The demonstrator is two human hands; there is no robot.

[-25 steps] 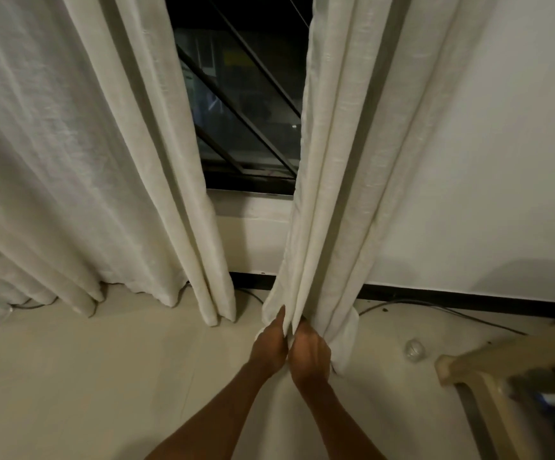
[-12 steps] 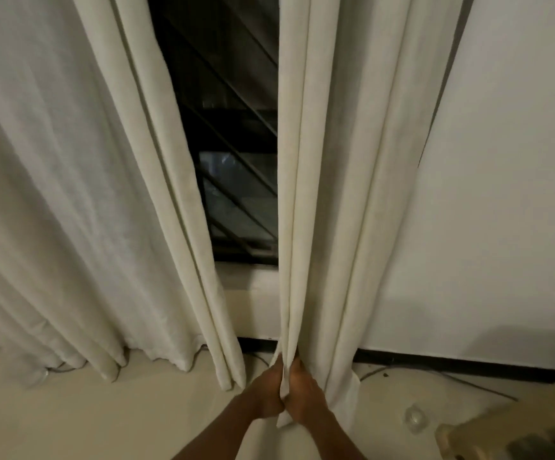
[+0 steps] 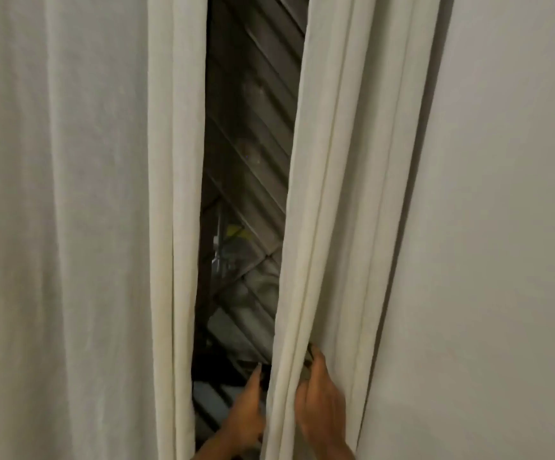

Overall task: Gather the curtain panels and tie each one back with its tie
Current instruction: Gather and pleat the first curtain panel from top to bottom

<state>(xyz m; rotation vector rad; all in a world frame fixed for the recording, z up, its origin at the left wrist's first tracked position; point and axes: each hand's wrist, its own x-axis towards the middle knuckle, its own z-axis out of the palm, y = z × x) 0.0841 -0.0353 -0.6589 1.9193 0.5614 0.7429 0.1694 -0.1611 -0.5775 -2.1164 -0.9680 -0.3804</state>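
Two off-white curtain panels hang before a dark window. The right curtain panel [image 3: 346, 200] is bunched into narrow folds. My left hand [image 3: 244, 416] sits at its inner edge, fingers reaching behind the cloth. My right hand [image 3: 319, 403] lies on the front of the folds, fingers curled into them. Together the hands pinch the lower part of this panel. The left curtain panel [image 3: 80, 210] hangs loose and spread out. No tie is visible.
A dark window with diagonal bars [image 3: 246, 194] shows in the gap between the panels. A plain white wall [image 3: 501, 227] fills the right side. The floor is out of view.
The view has swung upward from the floor to the window. My hands have slid up the right panel, still gripping its folds, and have drawn apart to either side of them.
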